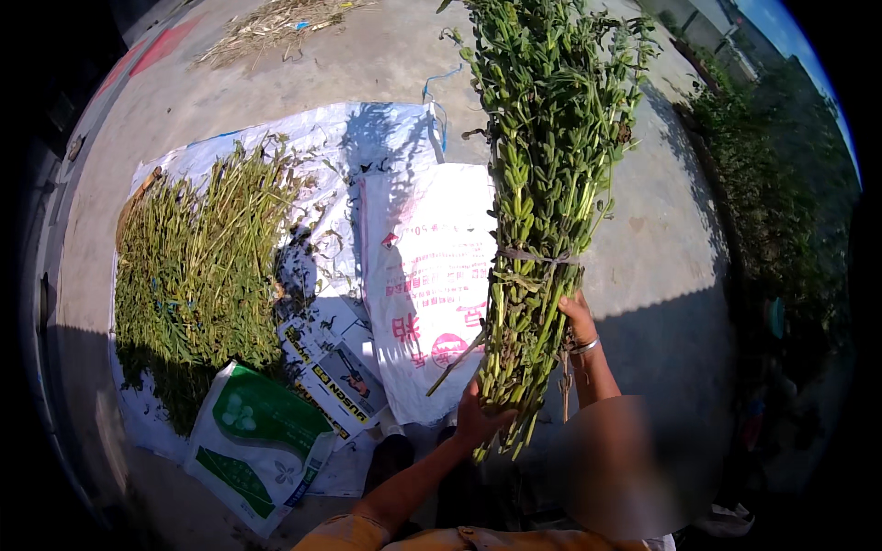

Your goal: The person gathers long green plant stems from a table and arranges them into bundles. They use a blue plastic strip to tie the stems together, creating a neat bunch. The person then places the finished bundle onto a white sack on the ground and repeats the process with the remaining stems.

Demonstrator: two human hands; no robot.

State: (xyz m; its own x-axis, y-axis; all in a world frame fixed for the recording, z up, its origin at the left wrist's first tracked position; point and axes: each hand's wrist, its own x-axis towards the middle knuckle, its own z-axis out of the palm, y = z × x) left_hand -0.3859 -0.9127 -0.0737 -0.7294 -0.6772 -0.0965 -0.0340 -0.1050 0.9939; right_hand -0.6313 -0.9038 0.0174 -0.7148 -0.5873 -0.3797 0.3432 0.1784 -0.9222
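On the concrete ground [657, 234] we see a white sheet [317, 129] carrying a heap of green stalks [202, 275]. To the heap's right, we grip a tied bundle [528, 202], left hand [478, 422] around its lower stems, right hand [579, 321] just below the tie [537, 257].

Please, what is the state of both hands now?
Left hand: holding the tall, tied bundle of green leafy stalks, low down.
Right hand: holding the same bundle, higher up.

Two hands [480, 421] [578, 321], one plant bundle [542, 174], one green-stalk heap [197, 275], one dry-stalk pile [266, 32], one green-and-white bag [262, 436], one red-printed sack [427, 243].
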